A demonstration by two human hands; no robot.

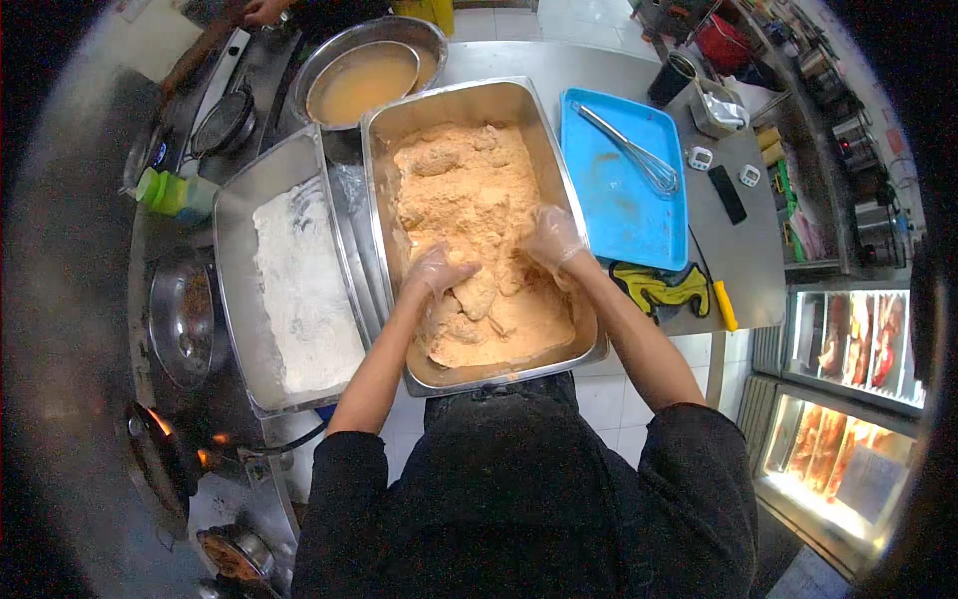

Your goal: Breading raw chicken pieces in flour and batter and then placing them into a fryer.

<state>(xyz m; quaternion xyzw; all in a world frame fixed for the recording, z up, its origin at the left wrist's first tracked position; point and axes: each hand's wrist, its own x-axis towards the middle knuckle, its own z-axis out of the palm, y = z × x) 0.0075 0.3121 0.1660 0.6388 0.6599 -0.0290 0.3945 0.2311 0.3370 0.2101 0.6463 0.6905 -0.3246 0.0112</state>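
Note:
A deep steel pan (557,150) in front of me holds orange-tinted breading flour (516,329) with several coated pieces in it, probably meat. My left hand (440,271), in a clear plastic glove, is at the pan's left side, its thumb spread just above a coated piece (476,296). Similarly gloved, my right hand (555,238) reaches into the flour near the right wall. Its fingertips are buried or blurred, so any grip there is hidden. Another coated lump (436,162) lies toward the far end.
To the left is a steel pan of white flour (307,299); behind it, a bowl of cloudy liquid (367,82). A blue tray (621,217) with a whisk (636,153), yellow-black gloves (658,288) and a yellow-handled tool (724,305) are right. Flames (159,421) burn lower left. Another person's hand (263,11) shows at top.

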